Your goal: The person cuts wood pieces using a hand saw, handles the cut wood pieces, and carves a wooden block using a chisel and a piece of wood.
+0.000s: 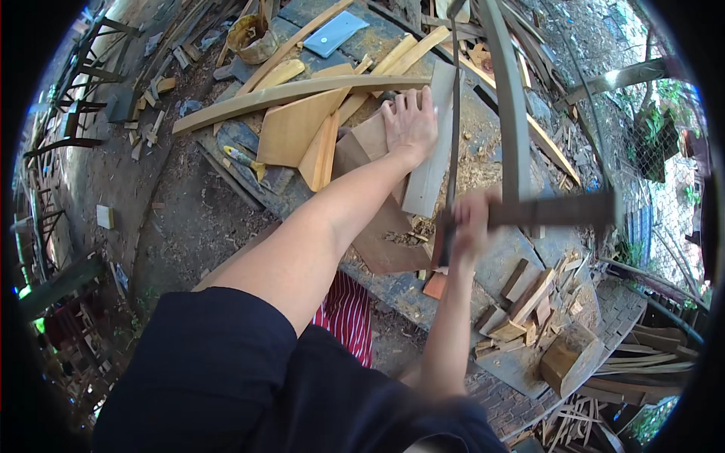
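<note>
My left hand [411, 127] lies with its fingers stretched out on a brown piece of wood, pressing it against the worktable. Beside and partly under that hand is a greyish plank [427, 181], its long edge close to the saw blade. My right hand [473, 219], blurred by motion, is closed round a wooden frame saw [513, 121] near its near end. The saw's narrow dark blade [455, 113] runs away from me along the plank's right side. Whether its teeth are in the wood, I cannot tell. A flat brown board [389, 245] lies nearer to me.
Left of my hand lie a long curved wood strip [302, 92] and shaped boards [296, 132]. A round tin [252, 39] and light-blue flat object [336, 34] are at the back. Offcuts [521, 298] and a wood block [570, 359] sit at the right. Sawdust covers the worktable [483, 143].
</note>
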Available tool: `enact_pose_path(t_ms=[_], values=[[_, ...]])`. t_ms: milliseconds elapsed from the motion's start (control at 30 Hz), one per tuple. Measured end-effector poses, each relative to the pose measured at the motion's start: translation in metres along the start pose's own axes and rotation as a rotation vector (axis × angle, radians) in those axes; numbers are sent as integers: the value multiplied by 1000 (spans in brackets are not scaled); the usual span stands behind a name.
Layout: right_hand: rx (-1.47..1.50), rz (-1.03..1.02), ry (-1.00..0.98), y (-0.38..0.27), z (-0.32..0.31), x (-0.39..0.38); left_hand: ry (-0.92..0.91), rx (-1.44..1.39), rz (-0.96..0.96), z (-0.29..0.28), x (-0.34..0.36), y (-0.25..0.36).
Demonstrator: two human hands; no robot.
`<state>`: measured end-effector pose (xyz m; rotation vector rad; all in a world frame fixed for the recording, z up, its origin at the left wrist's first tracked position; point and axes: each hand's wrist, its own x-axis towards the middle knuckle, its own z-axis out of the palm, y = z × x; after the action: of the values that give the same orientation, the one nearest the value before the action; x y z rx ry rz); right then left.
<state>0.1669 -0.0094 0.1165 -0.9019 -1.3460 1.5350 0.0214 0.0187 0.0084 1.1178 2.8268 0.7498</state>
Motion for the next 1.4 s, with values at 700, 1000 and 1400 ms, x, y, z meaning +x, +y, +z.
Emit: enact_pose_path(t_ms=[700, 1000, 1400], values=[[-47, 35, -4, -45, -26, -64, 60, 60, -34, 14, 11, -2], [-230, -112, -23, 7, -30, -111, 86, 138, -26, 24, -6, -5], [118, -69, 87, 8, 18, 21, 72, 19, 38, -1, -7, 5]])
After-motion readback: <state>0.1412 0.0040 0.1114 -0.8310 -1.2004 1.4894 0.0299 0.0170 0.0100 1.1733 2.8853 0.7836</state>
